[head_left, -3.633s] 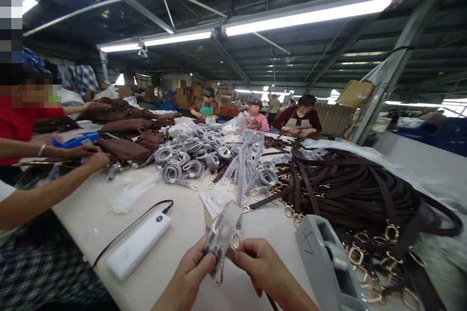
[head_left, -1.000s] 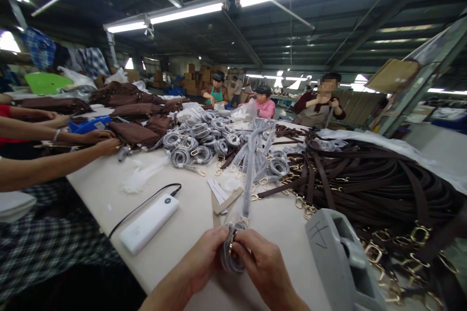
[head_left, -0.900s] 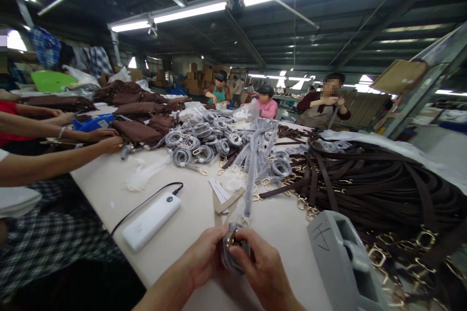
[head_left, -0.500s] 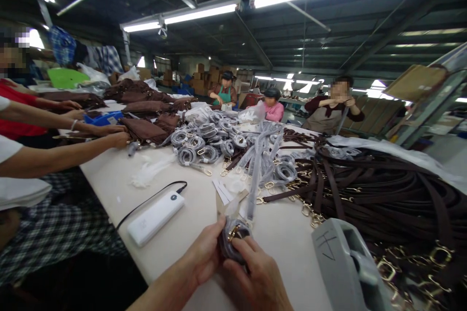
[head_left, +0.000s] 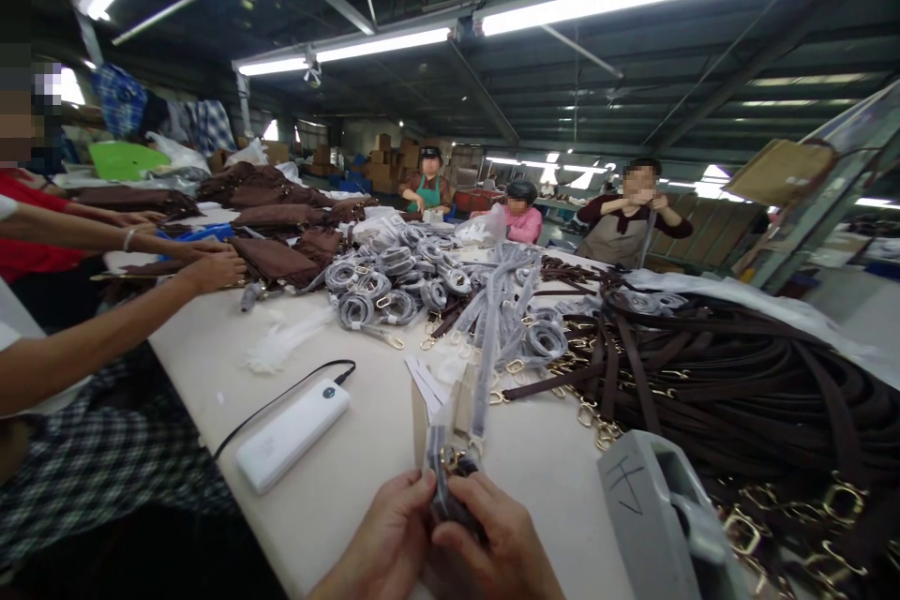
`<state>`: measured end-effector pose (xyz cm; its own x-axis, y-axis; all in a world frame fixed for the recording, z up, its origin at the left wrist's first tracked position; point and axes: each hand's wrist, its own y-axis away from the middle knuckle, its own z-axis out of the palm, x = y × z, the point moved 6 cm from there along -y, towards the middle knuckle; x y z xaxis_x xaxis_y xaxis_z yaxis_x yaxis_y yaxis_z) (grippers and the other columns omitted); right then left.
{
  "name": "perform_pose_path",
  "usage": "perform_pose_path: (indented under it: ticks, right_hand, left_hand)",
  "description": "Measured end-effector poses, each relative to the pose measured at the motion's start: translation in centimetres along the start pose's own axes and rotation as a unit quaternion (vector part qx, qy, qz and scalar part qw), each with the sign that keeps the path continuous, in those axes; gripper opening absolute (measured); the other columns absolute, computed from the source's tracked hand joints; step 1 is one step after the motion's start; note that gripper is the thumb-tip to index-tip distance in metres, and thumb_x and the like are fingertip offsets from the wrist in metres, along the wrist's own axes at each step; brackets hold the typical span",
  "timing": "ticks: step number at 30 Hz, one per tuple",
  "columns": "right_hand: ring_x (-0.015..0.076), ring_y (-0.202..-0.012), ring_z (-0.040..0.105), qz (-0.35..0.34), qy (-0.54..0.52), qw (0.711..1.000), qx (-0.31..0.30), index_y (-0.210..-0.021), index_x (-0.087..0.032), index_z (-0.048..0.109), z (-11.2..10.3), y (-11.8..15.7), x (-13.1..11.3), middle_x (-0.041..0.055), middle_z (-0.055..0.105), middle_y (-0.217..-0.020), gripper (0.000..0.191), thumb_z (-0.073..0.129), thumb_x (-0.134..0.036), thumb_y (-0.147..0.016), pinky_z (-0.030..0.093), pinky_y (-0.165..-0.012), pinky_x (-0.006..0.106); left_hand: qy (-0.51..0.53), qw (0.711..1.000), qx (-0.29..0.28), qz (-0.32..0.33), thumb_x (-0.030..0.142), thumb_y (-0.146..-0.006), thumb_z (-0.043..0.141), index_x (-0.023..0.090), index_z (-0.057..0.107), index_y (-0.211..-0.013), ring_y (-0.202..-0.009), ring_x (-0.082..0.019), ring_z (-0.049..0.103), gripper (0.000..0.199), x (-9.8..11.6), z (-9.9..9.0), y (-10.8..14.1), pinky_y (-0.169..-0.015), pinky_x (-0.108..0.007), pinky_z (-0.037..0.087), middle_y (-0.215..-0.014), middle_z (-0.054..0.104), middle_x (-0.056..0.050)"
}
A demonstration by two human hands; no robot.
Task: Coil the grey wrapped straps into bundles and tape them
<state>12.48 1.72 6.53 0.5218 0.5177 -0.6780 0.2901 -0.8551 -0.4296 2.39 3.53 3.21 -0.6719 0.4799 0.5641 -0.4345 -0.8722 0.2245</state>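
Note:
Between my hands is a coiled strap (head_left: 442, 478) in a clear plastic sleeve, with gold metal hardware showing at its top. My left hand (head_left: 397, 520) grips its left side, thumb along the edge. My right hand (head_left: 496, 530) is closed around the right side, fingers bent over the coil; its lower part is hidden by my hands. Just beyond it lie white paper strips (head_left: 427, 386) and a plastic-sleeved strap (head_left: 485, 366) stretched toward the pile of wrapped coiled straps (head_left: 394, 277).
A white power bank (head_left: 295, 431) with a black cable lies left. A grey tape dispenser (head_left: 651, 516) stands right, before a heap of brown straps (head_left: 738, 366) with gold clasps. Brown bags (head_left: 281, 248) lie back left near another person's hands (head_left: 215, 262). Co-workers sit across the table.
The coil has turned in my hands so its sleeved edge stands more upright. My left hand has shifted lower. The view has moved slightly; at left, another person's arm has moved.

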Motion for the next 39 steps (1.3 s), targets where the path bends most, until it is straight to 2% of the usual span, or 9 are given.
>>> perform_pose_path:
  ticks: [5,11,13,16,19,23,27,32,39]
  right_hand:
    - [0.0196,-0.094,0.065,-0.008,-0.084,0.996,-0.007,-0.106,-0.024,0.063,-1.8,-0.5,-0.3,0.0077,0.066,-0.104,0.028,0.04,-0.037,-0.099,0.05,-0.084,0.028]
    - [0.0179,-0.067,0.068,0.232,-0.102,0.967,-0.021,-0.127,-0.02,0.043,-3.2,0.9,3.1,0.0043,0.067,-0.088,0.043,0.051,-0.032,-0.086,0.054,-0.074,0.032]
    - [0.0186,-0.071,0.07,0.274,-0.128,0.953,-0.011,-0.117,-0.019,0.049,-3.3,1.1,3.3,0.0063,0.066,-0.096,0.041,0.055,-0.032,-0.079,0.055,-0.068,0.03]
    - [0.0141,-0.052,0.062,0.293,-0.139,0.945,-0.048,-0.086,-0.018,0.058,-3.1,0.9,2.5,0.0012,0.062,-0.072,0.021,0.05,-0.037,-0.08,0.041,-0.043,0.022]
    - [0.0088,-0.039,0.045,0.299,-0.093,0.948,-0.058,-0.07,-0.018,0.058,-3.5,0.6,1.6,-0.0025,0.056,-0.06,0.025,0.048,-0.037,-0.083,0.031,-0.037,0.02]
    - [0.0161,-0.061,0.059,0.189,0.0,0.981,0.033,-0.069,-0.02,0.06,-4.2,-0.4,0.6,0.0016,0.064,-0.07,0.021,0.055,-0.034,-0.085,0.047,-0.055,0.024]
    - [0.0151,-0.056,0.062,0.135,0.006,0.985,0.105,-0.109,-0.021,0.062,-3.7,-0.6,1.2,0.0042,0.072,-0.092,0.024,0.055,-0.023,-0.086,0.053,-0.059,0.026]
    - [0.0202,-0.091,0.07,0.006,0.057,0.992,0.109,-0.121,-0.026,0.062,-3.4,-1.2,-0.3,0.0059,0.071,-0.105,0.03,0.054,-0.022,-0.092,0.056,-0.078,0.026]
    - [0.0164,-0.08,0.071,-0.092,0.099,0.984,0.112,-0.112,-0.02,0.065,-3.3,-2.2,-2.1,0.0067,0.071,-0.092,0.024,0.044,-0.023,-0.1,0.055,-0.071,0.021]
  left_hand:
    - [-0.054,0.998,0.006,0.019,0.037,-0.061,0.088,0.008,0.075,-0.084,-0.074,-0.018,0.063,0.039,1.7,-0.8,-0.3,-0.075,-0.027,0.046,-0.079,0.074,-0.01]
    - [-0.122,0.992,0.023,0.013,0.044,-0.057,0.089,0.01,0.074,-0.079,-0.065,-0.014,0.058,0.043,3.4,-1.3,0.2,-0.066,-0.025,0.043,-0.071,0.07,-0.006]
    - [-0.137,0.99,0.023,0.025,0.045,-0.056,0.089,0.01,0.074,-0.078,-0.066,-0.014,0.057,0.044,4.1,-1.1,0.3,-0.067,-0.025,0.043,-0.072,0.07,-0.006]
    - [-0.169,0.985,0.021,0.039,0.047,-0.06,0.086,0.01,0.075,-0.082,-0.067,-0.014,0.056,0.045,4.9,-0.6,0.3,-0.067,-0.024,0.042,-0.074,0.07,-0.007]
    - [-0.196,0.979,0.016,0.042,0.048,-0.063,0.084,0.01,0.075,-0.088,-0.067,-0.014,0.055,0.047,5.0,0.0,0.5,-0.065,-0.024,0.04,-0.076,0.07,-0.008]
    - [-0.193,0.981,-0.005,0.022,0.048,-0.063,0.084,0.009,0.076,-0.093,-0.069,-0.015,0.056,0.05,4.1,0.8,0.8,-0.067,-0.023,0.041,-0.076,0.07,-0.008]
    - [-0.159,0.987,-0.011,0.013,0.044,-0.063,0.086,0.011,0.076,-0.098,-0.073,-0.015,0.059,0.05,3.1,0.6,0.4,-0.07,-0.024,0.044,-0.081,0.071,-0.009]
    - [-0.117,0.993,-0.019,0.01,0.042,-0.065,0.085,0.011,0.075,-0.101,-0.07,-0.015,0.06,0.048,2.2,0.0,-0.2,-0.07,-0.025,0.046,-0.08,0.071,-0.008]
    - [-0.083,0.996,-0.008,-0.015,0.039,-0.063,0.088,0.01,0.076,-0.09,-0.061,-0.011,0.058,0.041,1.4,0.5,-0.2,-0.064,-0.024,0.048,-0.072,0.07,-0.006]
